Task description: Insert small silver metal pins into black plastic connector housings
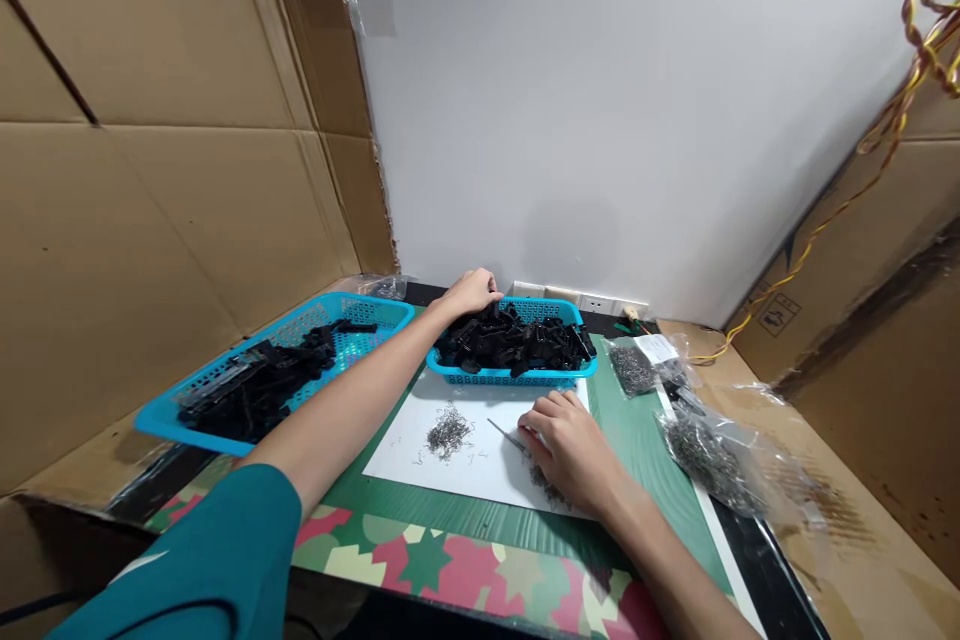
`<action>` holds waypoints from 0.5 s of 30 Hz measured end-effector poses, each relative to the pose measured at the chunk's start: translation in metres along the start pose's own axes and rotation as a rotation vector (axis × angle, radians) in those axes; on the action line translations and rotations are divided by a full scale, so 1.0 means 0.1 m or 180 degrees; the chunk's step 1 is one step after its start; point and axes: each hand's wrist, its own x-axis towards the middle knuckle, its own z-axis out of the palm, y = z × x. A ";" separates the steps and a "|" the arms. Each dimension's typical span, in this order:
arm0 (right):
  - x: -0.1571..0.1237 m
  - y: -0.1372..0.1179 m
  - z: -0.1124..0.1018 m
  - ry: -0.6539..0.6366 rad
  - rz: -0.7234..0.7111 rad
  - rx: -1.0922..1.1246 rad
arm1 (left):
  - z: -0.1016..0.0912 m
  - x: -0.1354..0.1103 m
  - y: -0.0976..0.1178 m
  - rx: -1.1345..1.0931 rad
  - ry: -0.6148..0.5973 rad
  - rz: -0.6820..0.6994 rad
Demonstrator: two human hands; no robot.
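On the left of the frame, we note a brown corrugated cardboard panel [172, 170], creased and with a torn edge. Below it stands a blue plastic basket [159, 420] with perforated walls, part filled with black parts [259, 390], some of them long and narrow.

At upper centre of the table, we locate the left hand [474, 290] at the far left corner of a second blue basket [469, 377]. Its fingers are bent and drawn together; we cannot tell whether they pinch one of the glossy black pieces [517, 340] heaped directly below and to the right.

At centre, nearer to us than this basket, a smooth white sheet [491, 475] lies on a green mat [645, 440]. It carries a loose pile of fine, bent metal wires [448, 433], between the two hands and clear of both.

Right of that pile, the right hand [566, 435] pinches a thin metal tool [504, 434]; the slender tip points to the upper left, towards the basket. A second wire heap [546, 488] lies partly hidden beneath this hand.

Farther right, we find clear plastic bags [709, 460] of similar grey metal pieces, then a twisted yellow-and-red cable [810, 255] against cardboard.
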 end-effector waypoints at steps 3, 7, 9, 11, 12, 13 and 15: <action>0.00 -0.01 -0.01 -0.0013 -0.0043 -0.0027 | 0.01 -0.02 -0.02 0.0029 0.0046 0.0040; -0.02 0.02 -0.03 -0.0029 -0.0002 -0.0055 | -0.11 -0.09 -0.04 0.0039 0.0244 0.0138; -0.03 0.04 -0.04 -0.0029 0.0045 -0.0100 | -0.26 -0.15 -0.11 0.0064 0.0377 0.0145; -0.04 0.07 -0.06 -0.0014 0.0093 -0.0149 | -0.45 -0.27 -0.25 0.0127 0.0508 0.0078; -0.05 0.08 -0.06 -0.0005 0.0116 -0.0165 | -0.55 -0.36 -0.35 0.0168 0.0555 0.0029; -0.07 0.10 -0.07 0.0005 0.0153 -0.0177 | -0.65 -0.46 -0.47 0.0216 0.0591 -0.0030; -0.09 0.12 -0.09 0.0031 0.0210 -0.0187 | -0.83 -0.70 -0.74 0.0314 0.0597 -0.0151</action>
